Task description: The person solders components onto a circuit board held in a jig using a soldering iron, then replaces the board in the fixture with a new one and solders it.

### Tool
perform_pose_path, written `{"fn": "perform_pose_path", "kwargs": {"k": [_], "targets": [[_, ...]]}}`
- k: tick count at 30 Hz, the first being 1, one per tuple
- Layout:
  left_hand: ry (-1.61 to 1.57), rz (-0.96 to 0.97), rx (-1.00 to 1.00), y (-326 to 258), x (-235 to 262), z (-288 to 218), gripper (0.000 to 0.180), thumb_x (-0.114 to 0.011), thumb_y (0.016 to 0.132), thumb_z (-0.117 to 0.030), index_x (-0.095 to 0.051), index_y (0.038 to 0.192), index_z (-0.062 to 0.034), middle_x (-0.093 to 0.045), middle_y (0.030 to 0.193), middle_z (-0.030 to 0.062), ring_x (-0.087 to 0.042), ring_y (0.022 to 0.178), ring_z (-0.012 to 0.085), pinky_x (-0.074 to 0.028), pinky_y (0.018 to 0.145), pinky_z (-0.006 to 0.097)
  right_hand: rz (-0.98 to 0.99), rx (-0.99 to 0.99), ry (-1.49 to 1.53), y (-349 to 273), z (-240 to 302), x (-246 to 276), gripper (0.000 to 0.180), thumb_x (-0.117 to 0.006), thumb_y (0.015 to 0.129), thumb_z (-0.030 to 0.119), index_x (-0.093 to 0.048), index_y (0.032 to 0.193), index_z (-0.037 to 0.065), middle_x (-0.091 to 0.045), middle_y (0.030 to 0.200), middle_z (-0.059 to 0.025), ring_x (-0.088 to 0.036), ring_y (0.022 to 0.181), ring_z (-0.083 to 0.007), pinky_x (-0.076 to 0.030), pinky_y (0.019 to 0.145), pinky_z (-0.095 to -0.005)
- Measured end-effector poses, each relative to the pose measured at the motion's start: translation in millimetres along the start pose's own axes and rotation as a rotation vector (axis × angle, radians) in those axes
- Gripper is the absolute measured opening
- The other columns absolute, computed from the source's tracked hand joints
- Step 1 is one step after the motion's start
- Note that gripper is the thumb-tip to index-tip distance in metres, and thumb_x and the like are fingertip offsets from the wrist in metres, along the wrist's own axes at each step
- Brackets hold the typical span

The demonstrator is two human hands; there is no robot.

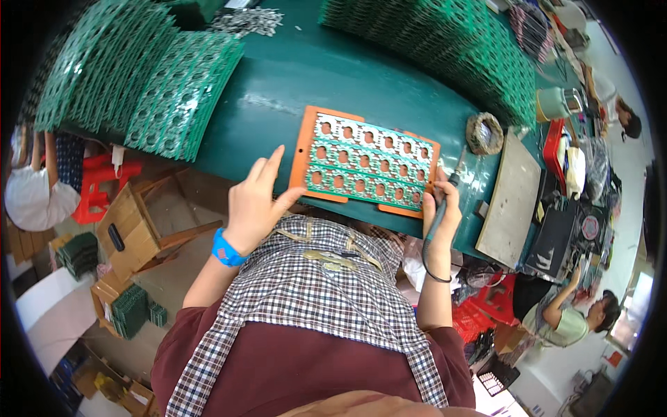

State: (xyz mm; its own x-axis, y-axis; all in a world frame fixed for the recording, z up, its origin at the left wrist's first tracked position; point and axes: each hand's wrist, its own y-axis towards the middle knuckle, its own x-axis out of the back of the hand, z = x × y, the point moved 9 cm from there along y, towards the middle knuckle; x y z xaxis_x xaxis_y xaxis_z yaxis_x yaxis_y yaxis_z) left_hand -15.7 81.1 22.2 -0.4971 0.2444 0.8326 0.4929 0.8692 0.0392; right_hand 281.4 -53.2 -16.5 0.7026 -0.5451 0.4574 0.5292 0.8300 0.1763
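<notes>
Right hand [445, 207] holds a slim soldering-iron-like tool [454, 178], tip angled toward the worktop's [278, 80] far side; left hand [256, 198] is spread wide, thumb by the orange fixture's [299, 160] near-left corner. Green circuit-board panel [363, 161] lies in that fixture, along the worktop's near edge. Judged risks: a nudge from the body could skew the fixture; the cable [436, 227], trailing down the right wrist, could tug the tool off line; the tip, if hot, could scorch panel or fingers. Unclear: thumb contact, individual joints (too small). Far panel stack [451, 52] is cut off by the frame.
</notes>
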Motion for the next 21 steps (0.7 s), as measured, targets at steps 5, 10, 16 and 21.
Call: {"fn": "perform_pose_path", "kwargs": {"k": [5, 10, 16, 21], "targets": [[-0.113, 0.001, -0.044, 14.1, -17.5, -7.0, 0.067, -0.071, 0.080, -0.034, -0.046, 0.135, -0.0063, -0.054, 0.094, 0.0099, -0.056, 0.063, 0.0255, -0.046, 0.055, 0.034, -0.083, -0.003, -0.099, -15.4, 16.0, -3.0, 0.028, -0.068, 0.083, 0.007, -0.053, 0.105, 0.002, -0.056, 0.128, -0.0221, -0.059, 0.112, -0.0278, -0.046, 0.092, -0.0337], [-0.028, 0.024, -0.126, 24.0, -17.6, -21.2, 0.055, -0.071, 0.080, -0.032, -0.053, 0.126, -0.0092, -0.054, 0.106, 0.0105, -0.060, 0.069, 0.0255, -0.049, 0.058, 0.035, -0.040, 0.021, -0.213, -0.2, 25.8, 10.1, 0.020, -0.066, 0.083, 0.001, -0.057, 0.101, 0.002, -0.065, 0.114, -0.0163, -0.064, 0.101, -0.0285, -0.050, 0.085, -0.0330], [-0.051, 0.076, -0.108, 33.9, -17.7, -26.1, 0.053, -0.073, 0.078, -0.029, -0.054, 0.123, -0.0074, -0.056, 0.114, 0.0090, -0.063, 0.078, 0.0266, -0.051, 0.060, 0.034, 0.033, 0.387, -0.372, 2.8, 56.0, 2.6, 0.022, -0.068, 0.075, -0.007, -0.062, 0.091, 0.005, -0.069, 0.093, -0.0125, -0.066, 0.092, -0.0287, -0.052, 0.077, -0.0347], [-0.046, 0.085, -0.233, 37.2, -15.9, -30.9, 0.051, -0.073, 0.078, -0.027, -0.054, 0.121, -0.0066, -0.055, 0.124, 0.0075, -0.065, 0.076, 0.0235, -0.052, 0.060, 0.033, 0.030, 0.316, -0.320, 14.6, 58.0, 13.1, 0.024, -0.068, 0.074, -0.008, -0.061, 0.094, 0.004, -0.069, 0.096, -0.0112, -0.065, 0.092, -0.0299, -0.051, 0.079, -0.0368]]}}
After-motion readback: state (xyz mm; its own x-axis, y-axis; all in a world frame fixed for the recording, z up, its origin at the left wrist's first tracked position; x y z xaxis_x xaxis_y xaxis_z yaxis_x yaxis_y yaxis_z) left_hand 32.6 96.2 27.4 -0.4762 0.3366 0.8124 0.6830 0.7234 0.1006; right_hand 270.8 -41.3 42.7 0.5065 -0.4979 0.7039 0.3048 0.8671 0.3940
